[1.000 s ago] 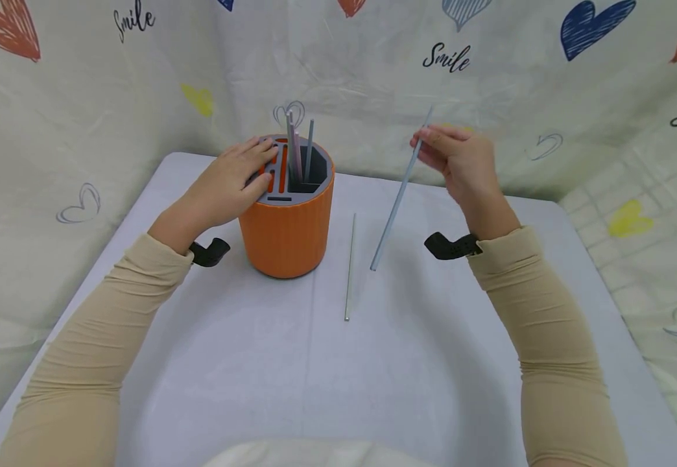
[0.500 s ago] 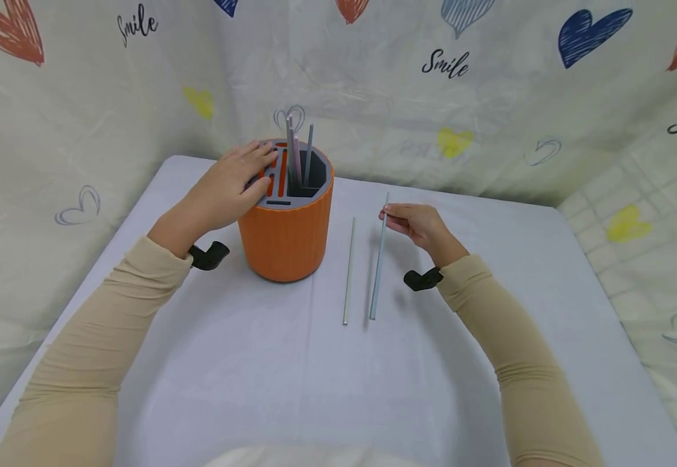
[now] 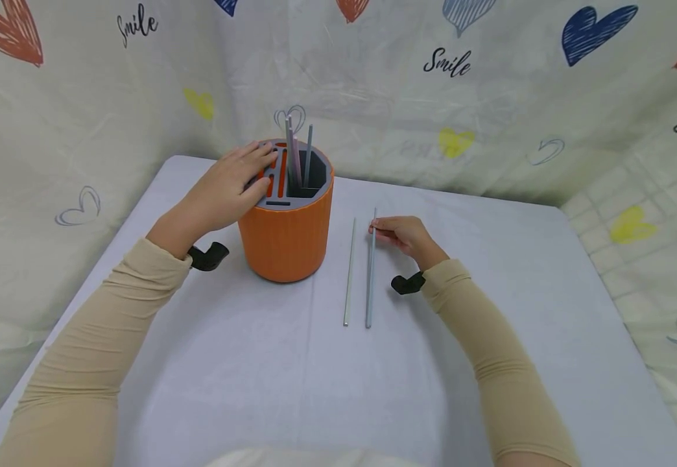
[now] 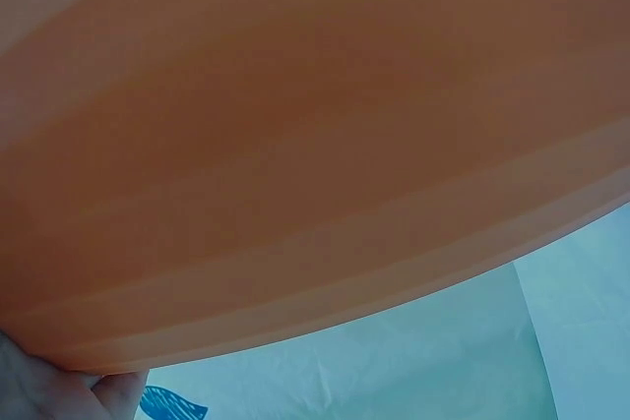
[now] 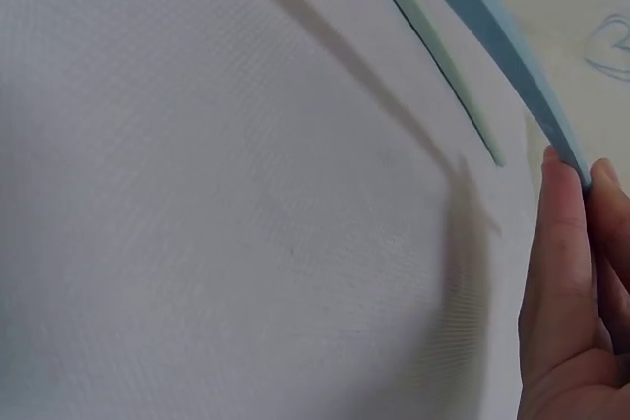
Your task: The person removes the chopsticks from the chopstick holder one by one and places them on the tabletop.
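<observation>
My left hand (image 3: 227, 181) rests on the top left rim of an orange knife and utensil holder (image 3: 286, 243), fingers laid over its grey slotted lid; the left wrist view is filled mostly by the holder's orange wall (image 4: 335, 164). Between thumb and fingertips, my right hand (image 3: 403, 235) pinches the far end of a light blue chopstick (image 3: 370, 285), which slants close over the table. A pale green chopstick (image 3: 349, 272) lies just left of it, nearly parallel. The right wrist view shows the blue chopstick (image 5: 502, 41) in the fingertips, beside the green one (image 5: 433, 46).
Several chopsticks (image 3: 295, 155) stand upright in the holder's open compartment. The white tabletop (image 3: 315, 389) reaches back to a cream curtain (image 3: 373, 97) printed with hearts and words. A black wrist strap piece (image 3: 209, 257) juts from each wrist.
My right hand has come down and left with the blue chopstick, from high above the table to beside the green one. My left hand has stayed on the holder.
</observation>
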A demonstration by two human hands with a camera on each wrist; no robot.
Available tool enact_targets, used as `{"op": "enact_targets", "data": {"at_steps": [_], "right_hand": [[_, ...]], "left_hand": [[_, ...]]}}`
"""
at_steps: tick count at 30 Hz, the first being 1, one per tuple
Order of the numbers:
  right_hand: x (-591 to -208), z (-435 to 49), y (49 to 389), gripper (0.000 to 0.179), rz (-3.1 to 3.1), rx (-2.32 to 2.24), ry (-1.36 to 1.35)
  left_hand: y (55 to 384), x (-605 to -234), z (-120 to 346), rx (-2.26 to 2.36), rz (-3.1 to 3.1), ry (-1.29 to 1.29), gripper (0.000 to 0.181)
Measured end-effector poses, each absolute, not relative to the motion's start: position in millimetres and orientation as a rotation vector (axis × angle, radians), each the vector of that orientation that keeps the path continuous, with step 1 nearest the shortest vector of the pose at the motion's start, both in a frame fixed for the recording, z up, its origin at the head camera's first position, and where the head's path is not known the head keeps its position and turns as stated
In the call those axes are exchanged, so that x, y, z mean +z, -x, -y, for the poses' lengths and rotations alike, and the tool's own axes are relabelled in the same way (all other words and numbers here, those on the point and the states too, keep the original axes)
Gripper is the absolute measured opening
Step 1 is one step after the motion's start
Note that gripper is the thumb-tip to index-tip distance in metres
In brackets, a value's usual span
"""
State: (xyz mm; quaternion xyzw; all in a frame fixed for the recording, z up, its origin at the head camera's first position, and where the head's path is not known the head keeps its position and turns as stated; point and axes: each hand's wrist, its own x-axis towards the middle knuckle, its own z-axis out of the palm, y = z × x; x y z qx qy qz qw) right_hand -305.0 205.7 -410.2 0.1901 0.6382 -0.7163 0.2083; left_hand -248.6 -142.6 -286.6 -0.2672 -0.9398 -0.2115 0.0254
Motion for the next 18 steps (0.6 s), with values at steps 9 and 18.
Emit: {"op": "enact_targets", "data": {"at_steps": [9,18], "right_hand": [[-417,-202,306,0.017,-1.874,-1.908,-0.614],[-424,-199,308,0.031,-2.058,-1.8,-0.691]], "left_hand": [[245,-283,143,-0.673,2.913,0.812,0.053],[245,-283,142,-0.683,2.912,0.816,0.053]]}}
